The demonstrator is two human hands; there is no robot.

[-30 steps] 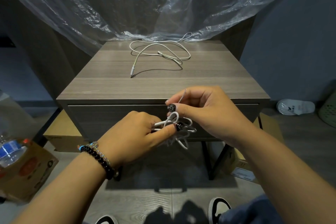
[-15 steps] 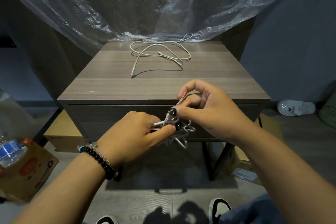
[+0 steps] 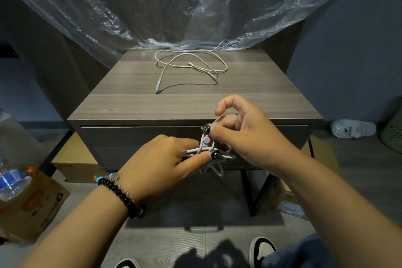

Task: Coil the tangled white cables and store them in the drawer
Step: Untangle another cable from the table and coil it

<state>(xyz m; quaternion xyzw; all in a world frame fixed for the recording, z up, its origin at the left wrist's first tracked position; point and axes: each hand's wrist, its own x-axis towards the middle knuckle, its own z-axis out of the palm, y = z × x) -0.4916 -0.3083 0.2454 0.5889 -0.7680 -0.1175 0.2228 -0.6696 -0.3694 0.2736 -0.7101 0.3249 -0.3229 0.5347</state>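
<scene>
A small bundle of white cable (image 3: 207, 150) hangs in front of the closed drawer (image 3: 139, 146) of a wooden nightstand. My left hand (image 3: 165, 163) pinches the bundle's loops between thumb and fingers. My right hand (image 3: 241, 130) holds the cable's free end, with a thin strand running up between its thumb and forefinger. A second white cable (image 3: 191, 65) lies loosely looped on the back of the nightstand top (image 3: 130, 102), one plug end pointing toward me.
Clear plastic sheeting (image 3: 174, 6) drapes down behind the nightstand. A cardboard box with water bottles (image 3: 26, 198) sits on the floor at left. More boxes (image 3: 74, 163) lie under the nightstand. A white slipper (image 3: 352, 128) is at right. My shoes (image 3: 261, 250) show below.
My right hand has lifted slightly and its forefinger has arched up, drawing the thin strand upward from the bundle. My left hand has stayed in place on the loops.
</scene>
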